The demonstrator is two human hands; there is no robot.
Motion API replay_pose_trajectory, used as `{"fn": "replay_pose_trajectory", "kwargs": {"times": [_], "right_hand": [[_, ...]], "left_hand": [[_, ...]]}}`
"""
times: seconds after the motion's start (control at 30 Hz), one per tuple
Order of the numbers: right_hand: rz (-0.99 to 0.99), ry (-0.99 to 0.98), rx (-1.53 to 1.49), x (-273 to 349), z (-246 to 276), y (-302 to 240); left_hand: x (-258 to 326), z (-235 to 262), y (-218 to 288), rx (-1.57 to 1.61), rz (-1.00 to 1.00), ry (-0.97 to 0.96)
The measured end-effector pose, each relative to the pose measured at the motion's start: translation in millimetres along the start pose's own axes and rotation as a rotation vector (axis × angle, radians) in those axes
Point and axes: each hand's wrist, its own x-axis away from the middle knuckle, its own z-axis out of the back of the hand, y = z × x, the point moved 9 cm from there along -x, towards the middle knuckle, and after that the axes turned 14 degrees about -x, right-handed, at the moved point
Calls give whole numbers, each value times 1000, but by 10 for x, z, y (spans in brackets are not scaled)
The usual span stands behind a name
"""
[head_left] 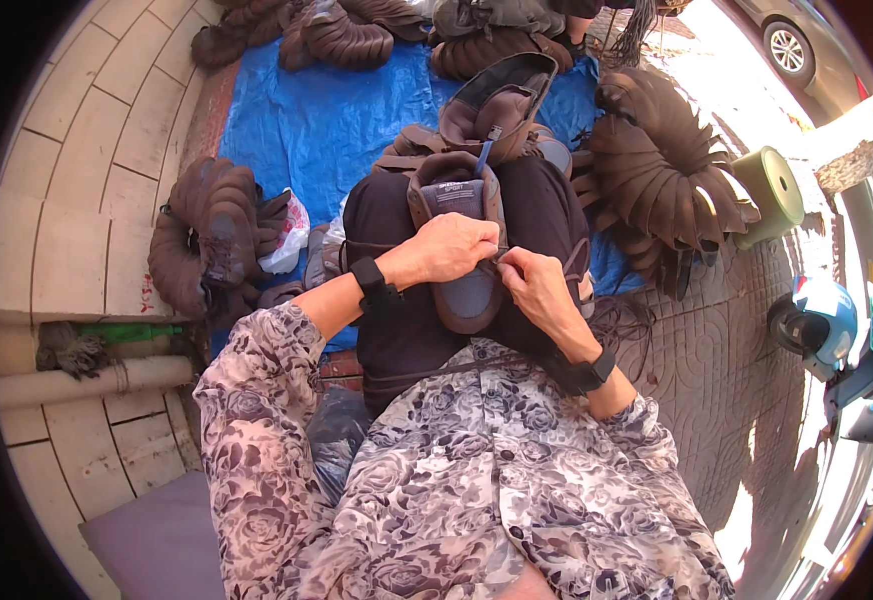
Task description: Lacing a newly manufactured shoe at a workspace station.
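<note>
On my lap lies a brown and grey shoe [468,303], its toe toward me and its tongue raised. My left hand [454,246] is closed over the shoe's lacing, fingertips pinched on a thin dark shoelace. Close beside it, at the shoe's right edge, my right hand [540,291] pinches the lace too; the fingers hide most of it. Dark lace strands [367,245] trail over my thighs. Just beyond stands another brown shoe [492,110] with its opening facing up, leaning against more shoes at my knees.
Brown shoes nested in rings lie left [202,240] and right [672,155] on a blue tarp [327,110], with more at the far edge. A green cylinder [772,195] stands at right, near a tree trunk [862,140]. Beyond are a blue helmet [825,315] and parked vehicles. A tiled wall rises left.
</note>
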Motion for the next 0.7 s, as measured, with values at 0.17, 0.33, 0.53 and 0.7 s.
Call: {"fn": "replay_pose_trajectory", "kwargs": {"times": [0.17,0.33,0.53,0.7], "right_hand": [[-17,-21,215,-33,-30,55],[9,-16,5,-64,-127,24],[196,-40,431,-22,-38,-286],[554,-253,539,-173,-53,-563]], "left_hand": [[36,87,42,39,-20,90],[39,115,9,197,23,68],[174,163,-187,506,167,315],[290,311,-188,448,143,539]]}}
